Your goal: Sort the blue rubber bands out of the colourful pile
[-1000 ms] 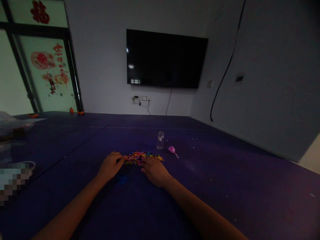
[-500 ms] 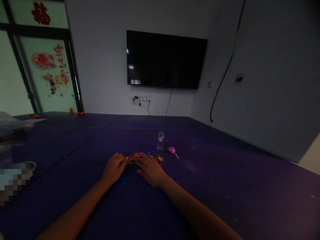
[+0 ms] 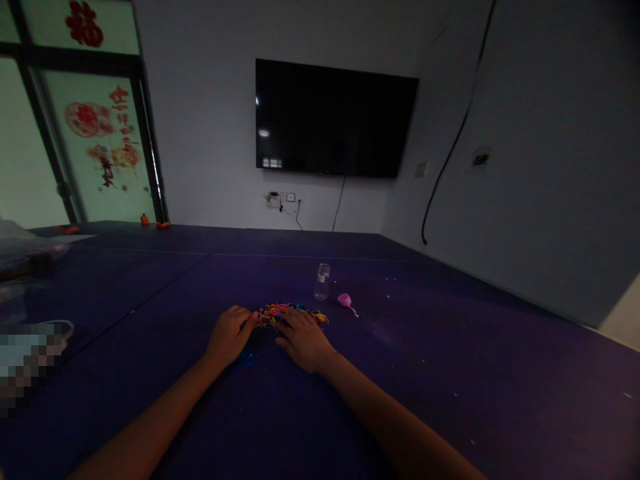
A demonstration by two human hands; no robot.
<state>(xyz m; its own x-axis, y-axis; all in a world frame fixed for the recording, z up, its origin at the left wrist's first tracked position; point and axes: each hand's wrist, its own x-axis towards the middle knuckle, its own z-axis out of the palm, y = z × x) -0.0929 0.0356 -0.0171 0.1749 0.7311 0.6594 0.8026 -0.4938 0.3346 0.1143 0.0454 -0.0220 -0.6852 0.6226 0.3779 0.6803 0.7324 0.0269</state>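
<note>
A low pile of thin, many-coloured loops, like small rubber bands, lies on the dark purple floor covering. At its left edge is my left hand, fingers curled and thumb tip close to the index finger; whatever is between them is too small to make out. My right hand rests over the pile's right part, open, with fingers apart and bent onto the loops and the thumb out to the left. Just beyond the pile a clear plastic bottle stands upright. A pink funnel-like piece lies right of it.
Blue strands lie beside my left wrist. A clear plastic bag and a partly blurred pale object are at the far left. Small white scraps dot the floor covering on the right. A television hangs on the wall ahead.
The fingers of my right hand have shifted slightly right and bent more on the pile. My left hand stays at the pile's left edge. The view has moved a little.
</note>
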